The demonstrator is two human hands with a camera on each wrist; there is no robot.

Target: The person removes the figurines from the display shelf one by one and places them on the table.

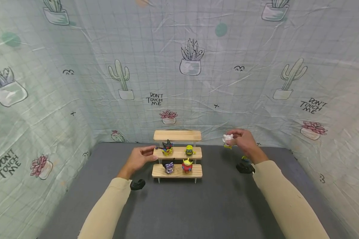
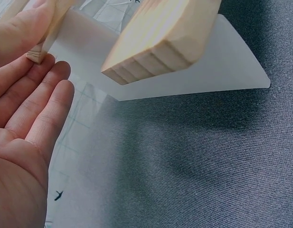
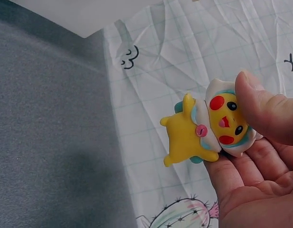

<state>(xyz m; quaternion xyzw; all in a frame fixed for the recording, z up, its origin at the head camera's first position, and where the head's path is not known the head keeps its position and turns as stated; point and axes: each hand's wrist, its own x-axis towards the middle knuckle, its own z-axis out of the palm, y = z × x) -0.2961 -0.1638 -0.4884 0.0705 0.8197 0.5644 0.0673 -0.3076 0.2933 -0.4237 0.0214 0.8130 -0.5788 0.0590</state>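
Note:
A three-tier wooden display stand stands against the back wall. My left hand holds the left end of its middle tier; in the left wrist view the thumb lies over the board and the fingers below. Right of the stand, my right hand pinches a yellow Pikachu figurine by its white hood, above the table. On the middle tier are a black-hooded yellow figurine and a Minion-like figurine. The bottom tier bears a purple-and-black figurine and a red-and-yellow figurine.
A small blue-and-yellow thing on the dark grey table is partly hidden by my right wrist. Cactus-printed cloth hangs behind and at both sides. White translucent side panels support the stand's boards.

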